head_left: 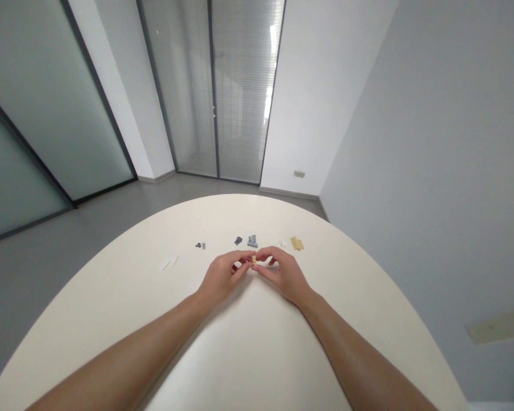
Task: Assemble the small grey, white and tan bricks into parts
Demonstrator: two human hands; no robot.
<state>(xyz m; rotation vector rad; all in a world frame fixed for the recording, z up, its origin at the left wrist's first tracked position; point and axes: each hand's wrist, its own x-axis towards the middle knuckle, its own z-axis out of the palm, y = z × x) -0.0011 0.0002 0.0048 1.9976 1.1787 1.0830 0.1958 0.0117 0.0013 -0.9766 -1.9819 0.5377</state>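
Observation:
My left hand [223, 273] and my right hand [286, 273] meet over the middle of the white table [257, 354]. Between their fingertips is a small yellow toy brick [254, 260], pinched from both sides. Fingers cover part of it, so its full shape is hidden. Just beyond my hands lie a group of blue-grey bricks [252, 241] and a cluster of dark grey bricks [239, 240]. Past my right hand are several yellow bricks [297, 244] set close together, with small white pieces [281, 244] beside them, partly behind my fingers.
To the left on the table are a small dark piece [198, 245], a grey piece [204, 246] and thin white strips [166, 264]. The table's rounded far edge curves ahead. Beyond it stand glass partitions [240, 85] and a pale wall [432, 142] on the right.

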